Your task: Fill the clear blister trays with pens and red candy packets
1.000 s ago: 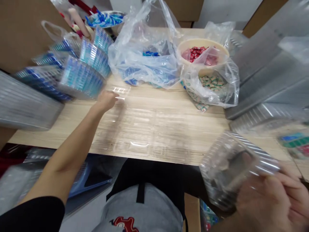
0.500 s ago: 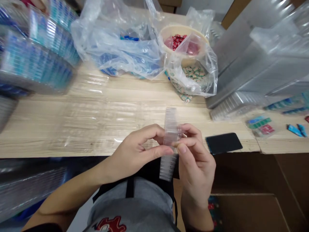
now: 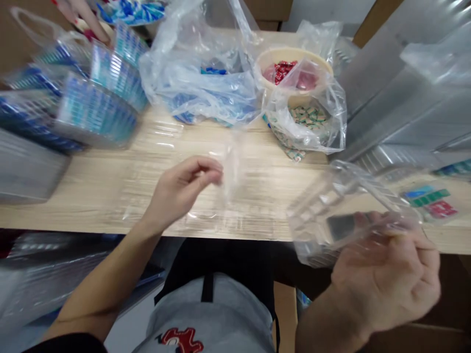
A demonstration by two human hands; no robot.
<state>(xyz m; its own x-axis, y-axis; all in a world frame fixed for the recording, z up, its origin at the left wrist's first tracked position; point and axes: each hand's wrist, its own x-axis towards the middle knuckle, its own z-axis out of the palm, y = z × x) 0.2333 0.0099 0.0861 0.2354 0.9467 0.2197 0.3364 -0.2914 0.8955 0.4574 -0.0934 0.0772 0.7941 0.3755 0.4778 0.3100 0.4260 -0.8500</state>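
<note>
My left hand (image 3: 184, 191) is over the middle of the table, thumb and fingers pinched on a clear plastic tray (image 3: 231, 166). That tray is blurred and seen nearly edge-on. My right hand (image 3: 390, 274), at the lower right, grips another clear plastic tray (image 3: 312, 215) by its right side. This one is tilted, and its moulded ribs and compartments show; a dark phone (image 3: 340, 225) is visible through it. Several clear trays (image 3: 147, 181) lie flat on the table around and beyond my left hand.
Packed trays of blue-and-teal items (image 3: 97, 110) stand at the left. Behind are a plastic bag of blue pieces (image 3: 217, 93), a cream tub of red packets (image 3: 294, 54) and a bag of small green-and-tan packets (image 3: 309, 117). Tall tray stacks (image 3: 401, 103) stand right. Another person's hand (image 3: 86, 17) shows upper left.
My hands were together on a narrow clear plastic stack; now they are wide apart, each with a tray. The right hand moved right, the left up and left. The view shifted slightly.
</note>
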